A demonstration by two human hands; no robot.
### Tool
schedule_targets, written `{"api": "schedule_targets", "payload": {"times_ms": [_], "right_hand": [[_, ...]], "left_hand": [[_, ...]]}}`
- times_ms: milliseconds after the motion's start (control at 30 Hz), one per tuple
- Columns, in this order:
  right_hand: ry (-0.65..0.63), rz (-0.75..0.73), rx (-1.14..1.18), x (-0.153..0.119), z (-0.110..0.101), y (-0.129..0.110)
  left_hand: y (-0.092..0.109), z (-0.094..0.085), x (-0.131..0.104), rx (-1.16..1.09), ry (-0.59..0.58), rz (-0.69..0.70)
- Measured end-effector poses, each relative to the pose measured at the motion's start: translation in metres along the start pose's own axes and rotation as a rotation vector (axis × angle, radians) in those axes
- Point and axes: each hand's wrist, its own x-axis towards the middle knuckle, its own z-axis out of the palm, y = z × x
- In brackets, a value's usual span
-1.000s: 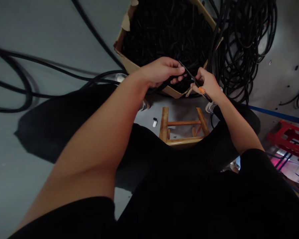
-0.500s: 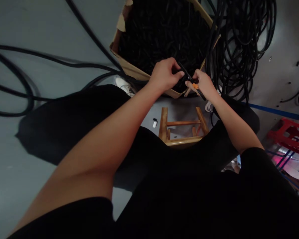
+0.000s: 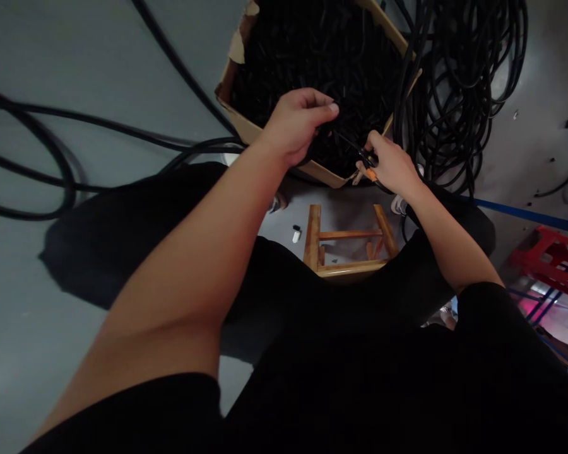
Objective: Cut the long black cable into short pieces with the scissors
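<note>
My left hand (image 3: 305, 120) is over the near part of a cardboard box, its thumb and fingers closed on a black hose, hardly visible against the dark contents. This hose (image 3: 208, 146) comes in from the left and passes behind my forearm. In my right hand (image 3: 388, 162) is a pair of scissors (image 3: 370, 173) with black and orange handles, the dark blades pointing up and left toward my left hand. A gap lies between the two hands. The cardboard box (image 3: 248, 129) is full of short black pieces, probably cut hose.
A big tangle of black hose (image 3: 454, 113) lies right of the box. Below it, between my knees, is a wooden stool (image 3: 353, 270). A red plastic stool (image 3: 549, 252) stands at the right. Small scraps lie on the grey floor, and a white object (image 3: 296, 236) too.
My left hand has moved up and left, away from the scissors. My right hand stays nearly in place, still holding them. The view has shifted slightly.
</note>
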Motion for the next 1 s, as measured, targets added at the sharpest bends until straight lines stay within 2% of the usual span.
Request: {"api": "schedule_targets", "payload": {"times_ms": [167, 267, 367, 467, 600, 767, 900, 1000], "right_hand": [[0.039, 0.016, -0.018, 0.000, -0.001, -0.013], [0.064, 0.040, 0.007, 0.003, 0.001, -0.007], [0.070, 0.049, 0.044, 0.005, 0.004, 0.001], [0.053, 0.049, 0.064, 0.006, 0.005, 0.003], [0.018, 0.082, 0.101, 0.006, 0.008, 0.002], [0.010, 0.071, 0.222, 0.008, 0.013, 0.004], [0.042, 0.077, 0.267, 0.015, 0.014, 0.006], [0.051, 0.044, 0.257, 0.018, 0.015, 0.007]], "left_hand": [[-0.001, 0.007, -0.005, 0.082, -0.114, 0.024], [-0.004, 0.006, -0.002, 0.205, -0.070, 0.067], [-0.009, 0.003, 0.003, 0.298, -0.042, 0.051], [-0.015, 0.002, 0.006, 0.325, -0.066, 0.040], [-0.023, 0.004, 0.004, 0.353, -0.060, 0.113], [-0.031, 0.009, -0.001, 0.357, -0.130, 0.175], [-0.030, 0.010, 0.001, 0.366, -0.144, 0.168], [-0.024, 0.008, 0.005, 0.399, -0.110, 0.117]]}}
